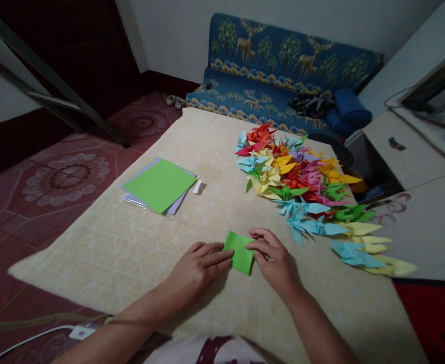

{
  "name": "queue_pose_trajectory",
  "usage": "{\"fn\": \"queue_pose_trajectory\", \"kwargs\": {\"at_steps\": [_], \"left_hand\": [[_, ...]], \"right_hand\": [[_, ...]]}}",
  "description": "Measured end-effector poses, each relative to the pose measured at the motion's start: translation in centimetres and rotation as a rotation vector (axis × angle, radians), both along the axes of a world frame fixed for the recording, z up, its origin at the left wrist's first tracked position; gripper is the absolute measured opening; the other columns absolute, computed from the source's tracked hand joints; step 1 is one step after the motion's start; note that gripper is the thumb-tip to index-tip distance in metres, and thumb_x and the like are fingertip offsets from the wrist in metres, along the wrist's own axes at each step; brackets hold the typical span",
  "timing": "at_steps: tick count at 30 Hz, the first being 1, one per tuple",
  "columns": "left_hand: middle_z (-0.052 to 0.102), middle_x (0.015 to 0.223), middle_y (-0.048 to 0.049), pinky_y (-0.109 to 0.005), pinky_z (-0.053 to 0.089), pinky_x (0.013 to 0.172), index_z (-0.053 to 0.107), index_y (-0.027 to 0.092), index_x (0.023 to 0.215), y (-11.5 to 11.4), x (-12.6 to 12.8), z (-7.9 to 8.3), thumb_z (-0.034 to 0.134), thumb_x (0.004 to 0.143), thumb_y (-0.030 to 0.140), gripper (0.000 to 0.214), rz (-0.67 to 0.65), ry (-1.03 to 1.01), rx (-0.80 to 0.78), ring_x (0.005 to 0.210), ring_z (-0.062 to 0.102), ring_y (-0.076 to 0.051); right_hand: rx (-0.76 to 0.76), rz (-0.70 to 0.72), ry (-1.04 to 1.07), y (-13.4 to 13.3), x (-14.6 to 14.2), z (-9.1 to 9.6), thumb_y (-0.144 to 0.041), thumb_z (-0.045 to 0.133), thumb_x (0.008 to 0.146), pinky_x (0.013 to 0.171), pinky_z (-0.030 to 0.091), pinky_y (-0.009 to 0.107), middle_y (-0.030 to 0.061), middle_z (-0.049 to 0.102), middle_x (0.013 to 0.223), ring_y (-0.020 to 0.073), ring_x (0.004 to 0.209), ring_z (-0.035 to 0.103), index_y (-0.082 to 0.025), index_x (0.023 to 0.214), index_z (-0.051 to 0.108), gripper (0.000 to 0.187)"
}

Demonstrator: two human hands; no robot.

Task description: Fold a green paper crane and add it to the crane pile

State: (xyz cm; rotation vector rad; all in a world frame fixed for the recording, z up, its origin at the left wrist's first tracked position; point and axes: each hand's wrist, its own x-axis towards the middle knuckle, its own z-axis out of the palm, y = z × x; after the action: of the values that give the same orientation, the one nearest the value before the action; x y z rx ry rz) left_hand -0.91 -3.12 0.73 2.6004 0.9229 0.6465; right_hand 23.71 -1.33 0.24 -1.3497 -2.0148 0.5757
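A small folded green paper lies on the beige table near its front edge. My left hand presses the paper's left side with its fingertips. My right hand pinches down on the paper's right edge with bent fingers. Both hands rest on the tabletop around the paper.
A stack of square sheets with a green one on top lies in a clear wrapper at the left. A long pile of many-coloured paper cranes runs along the right. A blue patterned sofa stands behind; white cabinets at right.
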Motion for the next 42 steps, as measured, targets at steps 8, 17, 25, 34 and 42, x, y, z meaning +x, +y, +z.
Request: {"fn": "queue_pose_trajectory", "kwargs": {"at_steps": [8, 17, 25, 34, 42], "left_hand": [[0.065, 0.126, -0.0101, -0.043, 0.046, 0.090, 0.061, 0.023, 0.124, 0.0, 0.0, -0.1, 0.052, 0.092, 0.016, 0.034, 0.011, -0.023, -0.037, 0.117, 0.058, -0.026], [0.074, 0.101, -0.0100, -0.037, 0.056, 0.080, 0.074, 0.019, 0.095, 1.1, 0.5, -0.5, 0.059, 0.087, 0.017, 0.017, 0.078, -0.287, -0.116, 0.093, 0.067, -0.021], [0.074, 0.092, -0.0115, -0.035, 0.057, 0.075, 0.076, 0.018, 0.087, 1.1, 1.1, -0.9, 0.063, 0.085, 0.016, 0.014, 0.156, -0.385, -0.194, 0.086, 0.066, -0.020], [0.072, 0.094, -0.0102, -0.036, 0.054, 0.077, 0.074, 0.017, 0.082, 0.4, 1.7, -0.8, 0.065, 0.082, 0.014, 0.009, 0.257, -0.425, -0.261, 0.088, 0.063, -0.021], [0.069, 0.091, -0.0098, -0.035, 0.052, 0.075, 0.070, 0.017, 0.080, 0.5, 2.2, -0.4, 0.062, 0.083, 0.014, 0.009, 0.305, -0.394, -0.244, 0.085, 0.060, -0.020]], "right_hand": [[0.186, 0.140, -0.129, -2.5, -0.3, 1.1, -0.001, 0.057, 0.078, 0.089, 0.050, 0.043, 0.0071, 0.059, 0.118, 0.0239, 0.112, 0.053, -0.029, 0.092, 0.074, 0.036], [0.091, 0.126, -0.169, -4.1, -0.5, 0.2, -0.007, 0.053, 0.088, 0.078, 0.050, 0.034, 0.0060, 0.065, 0.094, 0.0201, 0.090, 0.058, -0.024, 0.095, 0.070, 0.025], [-0.041, -0.027, -0.166, -3.7, -1.5, 0.8, -0.017, 0.050, 0.092, 0.081, 0.045, 0.031, 0.0047, 0.063, 0.091, 0.0197, 0.088, 0.059, -0.022, 0.088, 0.061, 0.013], [-0.177, -0.131, -0.189, -3.0, -2.1, 1.5, -0.022, 0.054, 0.090, 0.067, 0.040, 0.024, 0.0001, 0.063, 0.083, 0.0164, 0.079, 0.059, -0.024, 0.081, 0.058, 0.010], [-0.168, -0.180, -0.213, -2.8, -2.5, 1.6, -0.022, 0.055, 0.089, 0.064, 0.036, 0.024, -0.0004, 0.064, 0.080, 0.0157, 0.074, 0.057, -0.023, 0.080, 0.059, 0.010]]}}
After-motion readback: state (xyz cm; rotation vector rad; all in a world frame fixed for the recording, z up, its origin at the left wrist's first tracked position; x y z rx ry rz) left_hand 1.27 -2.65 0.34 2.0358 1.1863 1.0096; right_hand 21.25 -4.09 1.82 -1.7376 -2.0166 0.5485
